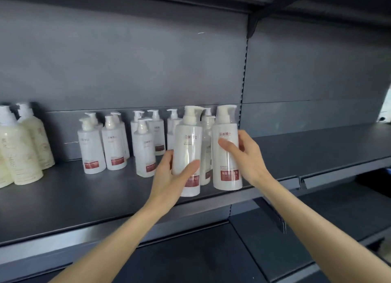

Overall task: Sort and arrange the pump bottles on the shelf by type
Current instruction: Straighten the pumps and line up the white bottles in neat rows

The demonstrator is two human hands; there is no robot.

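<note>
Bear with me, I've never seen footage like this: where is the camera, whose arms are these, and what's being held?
There is no machine here. A person wears one wide-angle camera on the head, so you look along their own arms. The left hand grips one white pump bottle with a red label. The right hand grips a second white bottle like it, near the front edge of a dark metal shelf. A cluster of matching bottles stands behind, and cream-coloured pump bottles stand at the far left.
</note>
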